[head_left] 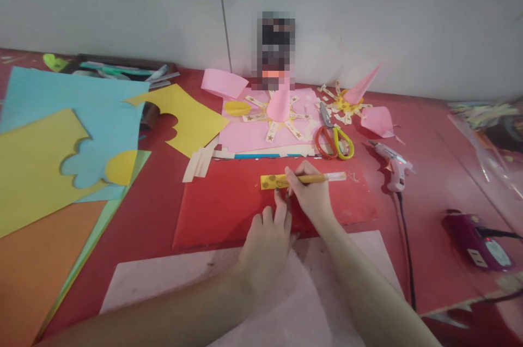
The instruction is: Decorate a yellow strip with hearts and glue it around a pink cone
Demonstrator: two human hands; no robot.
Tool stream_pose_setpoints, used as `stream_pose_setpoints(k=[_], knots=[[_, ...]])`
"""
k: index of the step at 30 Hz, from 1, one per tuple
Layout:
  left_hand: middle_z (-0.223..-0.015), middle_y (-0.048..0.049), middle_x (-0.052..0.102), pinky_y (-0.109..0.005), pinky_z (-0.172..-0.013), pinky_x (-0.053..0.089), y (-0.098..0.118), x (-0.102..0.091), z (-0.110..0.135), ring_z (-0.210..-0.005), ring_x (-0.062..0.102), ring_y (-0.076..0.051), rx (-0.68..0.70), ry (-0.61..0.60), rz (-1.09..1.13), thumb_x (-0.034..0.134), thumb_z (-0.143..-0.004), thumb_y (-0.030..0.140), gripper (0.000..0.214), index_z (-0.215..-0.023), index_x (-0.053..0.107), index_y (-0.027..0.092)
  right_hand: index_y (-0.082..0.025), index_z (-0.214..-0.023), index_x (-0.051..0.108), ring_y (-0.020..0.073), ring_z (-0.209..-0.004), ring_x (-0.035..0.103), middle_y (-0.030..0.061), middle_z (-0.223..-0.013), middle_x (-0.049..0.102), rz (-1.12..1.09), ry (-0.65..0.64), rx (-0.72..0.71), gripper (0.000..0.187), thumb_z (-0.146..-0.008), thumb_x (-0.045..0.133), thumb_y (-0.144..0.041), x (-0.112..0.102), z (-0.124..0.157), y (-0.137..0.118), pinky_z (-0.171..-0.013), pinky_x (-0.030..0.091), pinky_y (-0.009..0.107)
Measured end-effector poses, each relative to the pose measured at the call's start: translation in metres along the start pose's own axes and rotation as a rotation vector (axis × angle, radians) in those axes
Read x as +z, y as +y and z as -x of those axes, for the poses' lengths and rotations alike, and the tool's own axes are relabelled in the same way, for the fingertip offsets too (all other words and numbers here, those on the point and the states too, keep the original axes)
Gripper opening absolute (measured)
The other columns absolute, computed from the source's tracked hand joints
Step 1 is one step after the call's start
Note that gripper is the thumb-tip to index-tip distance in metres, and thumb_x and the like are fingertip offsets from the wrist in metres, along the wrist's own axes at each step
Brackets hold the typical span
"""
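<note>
My right hand (311, 194) is closed around a yellow pen with a clear cap (327, 177), its tip down on the red paper sheet (229, 202). The pen lies along a short yellow ruler strip with brown dots (273, 181) that rests on the red sheet. My left hand (267, 241) presses flat on the same sheet just below the strip, fingers stretched forward and slightly apart. Both forearms reach in from the bottom edge over a pale pink sheet (163, 281).
Orange and yellow-handled scissors (333, 140) and a white glue gun (394, 164) with its black cord lie right of the red sheet. Pink paper with cones (281, 104) sits behind. Yellow, blue and orange sheets (49, 162) cover the left. A purple power strip (476, 241) is at far right.
</note>
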State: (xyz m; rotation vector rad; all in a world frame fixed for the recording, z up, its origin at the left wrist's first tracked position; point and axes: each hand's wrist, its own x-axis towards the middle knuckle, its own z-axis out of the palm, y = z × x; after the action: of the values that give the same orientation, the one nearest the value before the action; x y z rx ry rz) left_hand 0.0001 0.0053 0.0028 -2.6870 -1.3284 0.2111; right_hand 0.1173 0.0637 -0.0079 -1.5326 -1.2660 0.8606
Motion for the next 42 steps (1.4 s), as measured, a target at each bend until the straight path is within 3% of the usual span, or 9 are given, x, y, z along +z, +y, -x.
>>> stream_pose_setpoints(k=[14, 22, 31, 42], knots=[[-0.127, -0.0201, 0.046, -0.033, -0.059, 0.044, 0.0008, -0.0004, -0.0003, -0.075, 0.054, -0.02, -0.011, -0.006, 0.019, 0.034, -0.086, 0.033, 0.045, -0.122, 0.046, 0.008, -0.021, -0.057, 0.038, 0.0091, -0.039, 0.048, -0.0084, -0.039, 0.044, -0.027, 0.001, 0.004, 0.029, -0.078, 0.053, -0.035, -0.0021, -0.0007, -0.0019, -0.05, 0.042, 0.023], [-0.128, -0.0192, 0.044, -0.033, -0.06, 0.043, 0.0008, 0.0002, 0.0002, -0.077, 0.054, -0.02, -0.034, -0.016, 0.107, 0.038, -0.085, 0.03, 0.042, -0.122, 0.047, 0.011, -0.021, -0.056, 0.038, 0.0089, -0.039, 0.045, -0.0072, -0.041, 0.045, 0.0, -0.001, 0.0, 0.03, -0.077, 0.053, -0.037, -0.0008, 0.0001, -0.0012, -0.044, 0.039, 0.022], [-0.128, -0.0198, 0.045, -0.033, -0.058, 0.044, 0.0009, 0.0002, -0.0002, -0.073, 0.053, -0.02, -0.007, 0.004, 0.006, 0.034, -0.086, 0.031, 0.043, -0.121, 0.047, 0.008, -0.022, -0.055, 0.035, 0.0089, -0.037, 0.045, -0.009, -0.039, 0.038, 0.025, 0.033, 0.025, 0.029, -0.076, 0.053, -0.03, -0.0016, -0.0011, 0.0013, -0.04, 0.035, 0.021], [-0.126, -0.0196, 0.047, -0.033, -0.059, 0.044, 0.0014, 0.0011, 0.0007, -0.073, 0.053, -0.02, -0.008, 0.024, -0.024, 0.033, -0.086, 0.032, 0.045, -0.121, 0.047, 0.008, -0.021, -0.057, 0.038, 0.0088, -0.038, 0.047, -0.0084, -0.039, 0.043, -0.032, -0.007, 0.011, 0.029, -0.077, 0.054, -0.034, -0.0022, -0.0007, -0.0019, -0.045, 0.04, 0.022]])
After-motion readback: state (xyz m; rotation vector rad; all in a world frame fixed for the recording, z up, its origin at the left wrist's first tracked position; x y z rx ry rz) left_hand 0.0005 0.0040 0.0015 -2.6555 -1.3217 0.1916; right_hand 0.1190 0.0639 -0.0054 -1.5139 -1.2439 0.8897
